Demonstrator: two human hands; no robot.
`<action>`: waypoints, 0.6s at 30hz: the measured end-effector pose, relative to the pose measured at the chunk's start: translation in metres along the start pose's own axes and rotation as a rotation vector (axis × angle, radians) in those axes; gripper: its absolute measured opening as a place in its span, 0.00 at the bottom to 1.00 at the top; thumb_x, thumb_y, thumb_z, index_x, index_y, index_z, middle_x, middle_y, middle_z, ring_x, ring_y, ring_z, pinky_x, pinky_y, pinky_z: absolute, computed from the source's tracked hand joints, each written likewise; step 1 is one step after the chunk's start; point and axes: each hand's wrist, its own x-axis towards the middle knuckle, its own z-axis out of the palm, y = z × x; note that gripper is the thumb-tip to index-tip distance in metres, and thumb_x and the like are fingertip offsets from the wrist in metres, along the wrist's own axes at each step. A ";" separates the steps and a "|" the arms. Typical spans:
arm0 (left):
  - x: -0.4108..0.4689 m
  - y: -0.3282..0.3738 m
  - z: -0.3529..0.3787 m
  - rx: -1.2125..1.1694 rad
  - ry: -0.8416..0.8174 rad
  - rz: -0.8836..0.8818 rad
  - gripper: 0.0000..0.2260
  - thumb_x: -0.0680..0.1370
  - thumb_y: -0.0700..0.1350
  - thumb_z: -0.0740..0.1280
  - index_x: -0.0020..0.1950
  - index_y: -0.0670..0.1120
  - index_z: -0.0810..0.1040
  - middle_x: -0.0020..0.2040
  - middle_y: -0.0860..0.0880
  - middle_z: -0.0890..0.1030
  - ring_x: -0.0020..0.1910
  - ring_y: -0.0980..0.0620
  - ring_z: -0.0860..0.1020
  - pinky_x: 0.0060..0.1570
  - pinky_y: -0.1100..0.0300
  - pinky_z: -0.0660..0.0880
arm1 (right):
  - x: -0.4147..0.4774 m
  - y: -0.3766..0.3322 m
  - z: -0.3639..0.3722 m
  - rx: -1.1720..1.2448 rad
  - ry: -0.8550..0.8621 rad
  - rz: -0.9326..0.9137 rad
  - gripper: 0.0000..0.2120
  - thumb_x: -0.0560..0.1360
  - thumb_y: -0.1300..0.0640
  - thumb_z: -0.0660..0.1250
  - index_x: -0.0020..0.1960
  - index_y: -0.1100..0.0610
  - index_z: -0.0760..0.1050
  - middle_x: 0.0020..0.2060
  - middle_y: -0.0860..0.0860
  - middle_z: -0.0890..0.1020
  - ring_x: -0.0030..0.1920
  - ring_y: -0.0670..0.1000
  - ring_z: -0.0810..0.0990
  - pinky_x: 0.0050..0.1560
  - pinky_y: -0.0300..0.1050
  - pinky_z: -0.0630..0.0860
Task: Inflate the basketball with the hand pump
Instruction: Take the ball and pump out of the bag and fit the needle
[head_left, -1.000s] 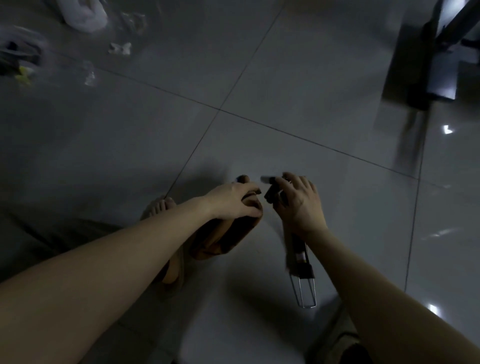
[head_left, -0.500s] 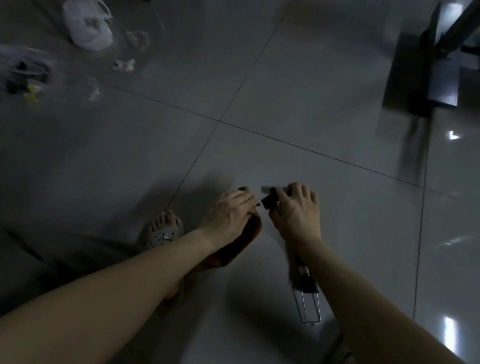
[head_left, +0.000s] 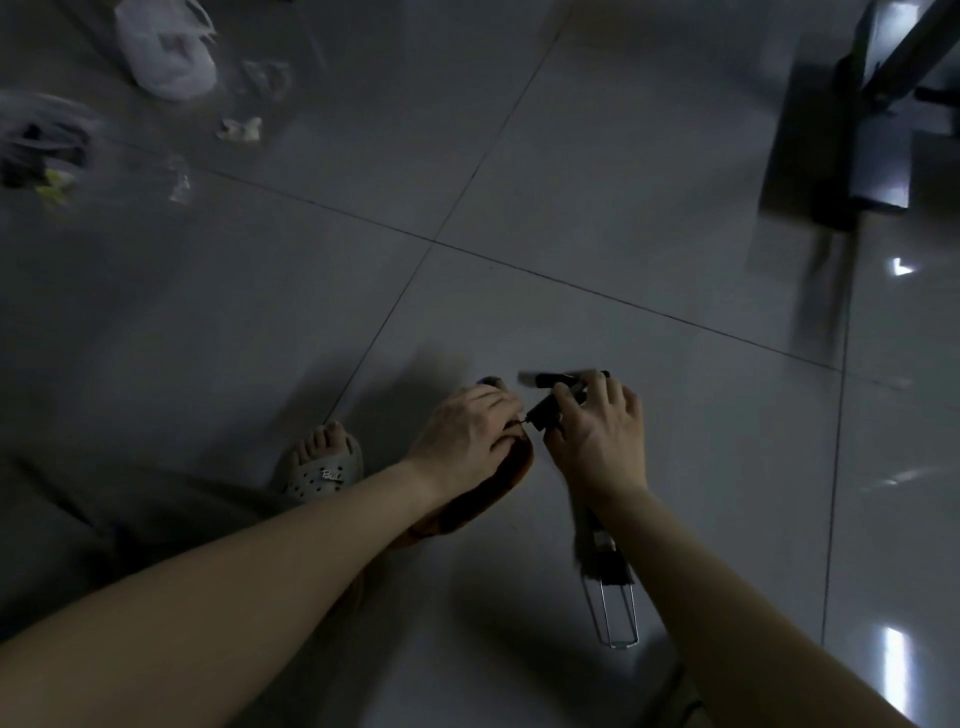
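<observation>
1. On the tiled floor (head_left: 571, 208) in front of me, near my sandal (head_left: 324, 470), the basketball (head_left: 498, 483) lies brown and collapsed under my left hand (head_left: 462, 436).
2. Left hand: my fingers are curled close together over the ball's far edge and grip the slack skin. The valve is hidden beneath them.
3. Right hand (head_left: 597, 441): my fingers and thumb are curled round the black head of the pump (head_left: 605, 566). Its body runs back under my wrist to the wire handle (head_left: 615, 618), low by the floor.
4. The needle (head_left: 524, 421) points at my left fingertips, just beside the ball. I cannot tell whether it has entered the valve.
5. Judgement: the step in hand is seating the needle. I should pull the skin taut around the valve, keep the needle square to it and push straight.
6. Risk: a limp ball gives little to push against, so a slanted push could bend the needle.
7. The light is poor, so I should go by feel.
</observation>
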 end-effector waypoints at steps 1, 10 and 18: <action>0.000 0.002 -0.001 -0.005 0.001 -0.004 0.15 0.78 0.43 0.69 0.64 0.43 0.78 0.61 0.46 0.81 0.64 0.46 0.76 0.67 0.51 0.71 | -0.001 0.000 0.000 -0.011 -0.002 0.002 0.24 0.73 0.46 0.69 0.66 0.54 0.74 0.62 0.58 0.73 0.63 0.60 0.71 0.65 0.58 0.67; 0.005 0.008 -0.003 -0.024 -0.007 -0.039 0.18 0.77 0.46 0.69 0.66 0.45 0.76 0.60 0.47 0.79 0.62 0.48 0.74 0.63 0.56 0.71 | -0.007 -0.013 0.001 -0.056 0.021 0.004 0.19 0.76 0.48 0.68 0.62 0.55 0.75 0.58 0.58 0.73 0.59 0.60 0.71 0.62 0.57 0.67; 0.009 0.011 -0.012 0.107 -0.093 0.101 0.29 0.74 0.48 0.71 0.74 0.50 0.69 0.57 0.51 0.77 0.56 0.51 0.73 0.50 0.61 0.67 | -0.011 -0.015 0.002 -0.041 0.086 -0.017 0.21 0.74 0.54 0.69 0.65 0.60 0.74 0.56 0.60 0.75 0.58 0.61 0.73 0.61 0.57 0.71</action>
